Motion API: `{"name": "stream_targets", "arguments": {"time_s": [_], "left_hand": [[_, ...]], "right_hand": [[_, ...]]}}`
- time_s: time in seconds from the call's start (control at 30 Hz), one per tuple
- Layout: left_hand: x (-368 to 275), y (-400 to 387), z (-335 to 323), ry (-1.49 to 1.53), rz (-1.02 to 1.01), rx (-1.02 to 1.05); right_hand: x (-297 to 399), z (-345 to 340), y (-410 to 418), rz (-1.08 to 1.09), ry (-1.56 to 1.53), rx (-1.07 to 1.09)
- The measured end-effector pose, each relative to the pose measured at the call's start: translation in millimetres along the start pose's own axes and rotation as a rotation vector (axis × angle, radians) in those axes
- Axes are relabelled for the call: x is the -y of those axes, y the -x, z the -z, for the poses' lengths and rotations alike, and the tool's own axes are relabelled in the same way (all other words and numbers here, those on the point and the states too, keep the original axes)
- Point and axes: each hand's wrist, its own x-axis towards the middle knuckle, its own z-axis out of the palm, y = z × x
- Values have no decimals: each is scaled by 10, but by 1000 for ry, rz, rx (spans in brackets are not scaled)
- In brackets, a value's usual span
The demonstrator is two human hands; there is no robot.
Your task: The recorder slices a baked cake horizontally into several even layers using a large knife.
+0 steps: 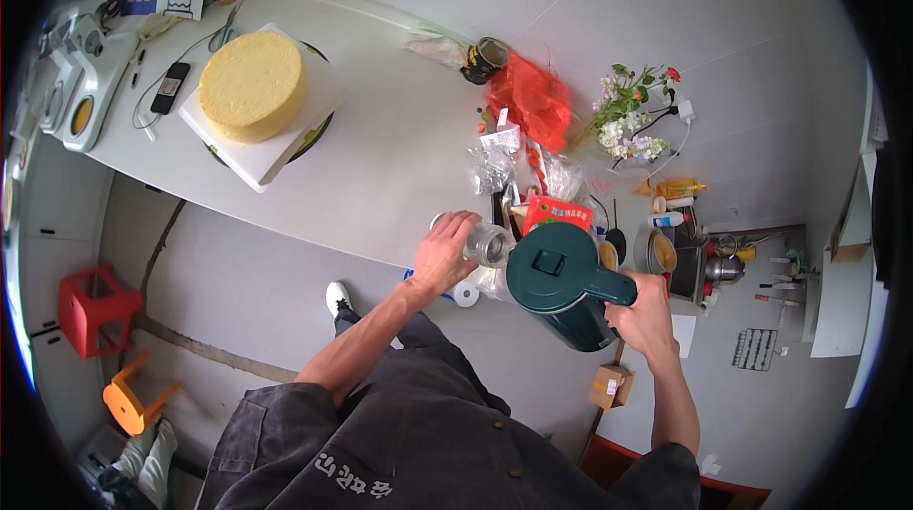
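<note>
My left hand (447, 247) grips a clear glass (491, 244), held tilted so that its mouth faces the kettle. The handle of a dark green electric kettle (563, 285) is in my right hand (648, 314). The kettle's lid is shut, and its front comes close to the glass; I cannot tell whether liquid flows between them. Left along the white counter (385, 153), a round yellow sponge cake (251, 85) rests on a white board (246, 166) over a dark round base.
Behind the kettle lie a red plastic bag (531, 100), clear wrappers and a red box (556, 214). Cut flowers (631, 117) stand by the wall. A phone (170, 87) and scissors (223, 32) lie near the cake. Stools (100, 310) and a seated person's legs (146, 460) are lower left.
</note>
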Motion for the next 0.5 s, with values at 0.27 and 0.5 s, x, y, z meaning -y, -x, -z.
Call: {"name": "stream_targets", "arguments": {"time_s": [0.27,0.5], "left_hand": [[42,71,76,25,27,28],[52,84,108,58,54,37]], "right_hand": [[220,5,-4,-29,44,26],[207,-29,0,81,79,8]]}}
